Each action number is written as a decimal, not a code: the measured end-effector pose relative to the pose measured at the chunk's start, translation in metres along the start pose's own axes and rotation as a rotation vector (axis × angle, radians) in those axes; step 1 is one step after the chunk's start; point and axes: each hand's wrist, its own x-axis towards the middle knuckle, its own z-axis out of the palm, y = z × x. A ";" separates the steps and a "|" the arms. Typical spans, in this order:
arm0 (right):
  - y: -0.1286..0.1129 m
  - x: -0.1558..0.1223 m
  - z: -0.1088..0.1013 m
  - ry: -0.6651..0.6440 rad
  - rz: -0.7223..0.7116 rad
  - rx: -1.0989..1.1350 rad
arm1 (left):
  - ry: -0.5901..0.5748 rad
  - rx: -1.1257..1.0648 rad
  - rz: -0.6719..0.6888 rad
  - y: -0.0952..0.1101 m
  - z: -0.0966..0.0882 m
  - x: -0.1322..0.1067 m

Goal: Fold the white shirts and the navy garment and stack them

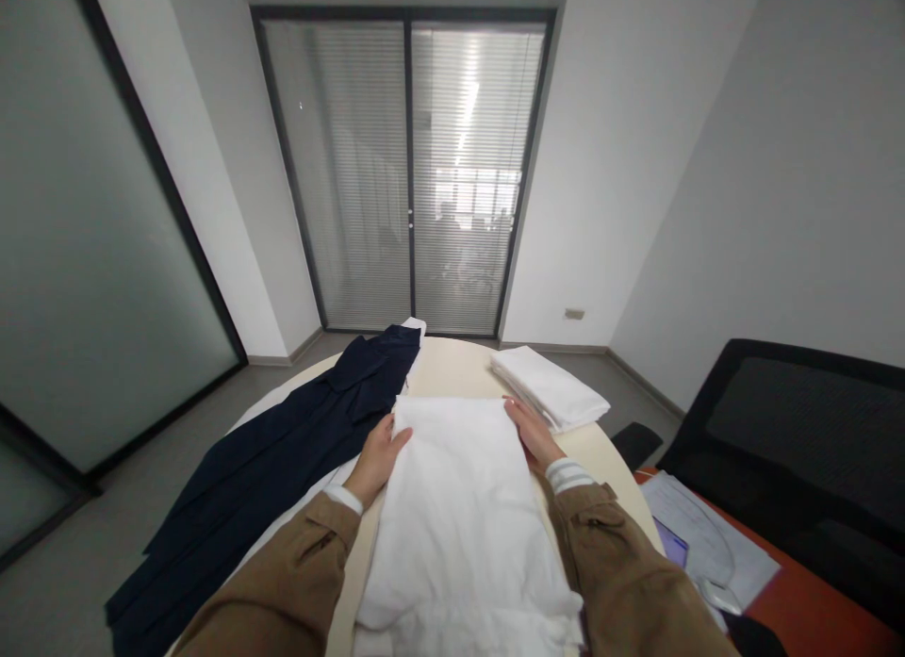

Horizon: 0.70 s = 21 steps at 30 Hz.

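A folded white cloth (459, 516) lies on the round cream table (452, 369), running from near me toward the table's middle. My left hand (377, 460) rests against its left edge, with the thumb near its top corner. My right hand (534, 435) lies against its right edge, and neither hand visibly grips it. A neat stack of folded white cloth (548, 388) sits just beyond my right hand. A long navy garment (269, 459) is spread to the left of my left hand, over a white cloth (332, 483) that shows along its edge.
An orange desk (813, 600) with papers (707, 534) and a black office chair (798, 440) stand at the right. A frosted glass wall (91, 233) runs along the left, and a glass door with blinds (406, 176) stands beyond the table. A grey floor surrounds the table.
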 end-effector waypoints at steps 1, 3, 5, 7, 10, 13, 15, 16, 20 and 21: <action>-0.002 -0.003 0.001 -0.036 0.063 0.047 | 0.015 -0.001 0.029 0.001 0.000 0.000; -0.005 -0.008 0.005 -0.170 0.153 0.112 | 0.050 0.003 0.066 0.004 -0.001 0.001; -0.006 -0.013 0.007 -0.250 0.142 0.138 | 0.084 0.003 0.052 0.008 -0.001 0.000; -0.004 -0.013 0.009 -0.205 0.065 0.153 | 0.101 -0.014 -0.015 0.011 0.000 -0.001; -0.001 -0.005 0.008 -0.037 -0.023 0.128 | 0.090 -0.011 -0.148 0.011 0.002 -0.006; -0.001 0.003 0.003 0.074 -0.036 0.082 | 0.036 0.051 -0.180 0.006 0.002 -0.007; -0.002 0.002 -0.001 0.028 -0.010 0.080 | 0.036 0.065 -0.099 0.002 0.001 -0.006; -0.003 0.000 -0.002 -0.028 0.015 0.082 | 0.055 0.059 -0.039 0.001 0.000 -0.004; -0.005 -0.010 -0.006 -0.270 0.156 0.078 | 0.128 0.076 0.171 -0.001 -0.007 0.004; -0.005 -0.011 -0.006 -0.295 0.165 0.081 | 0.132 0.096 0.198 0.000 -0.008 0.005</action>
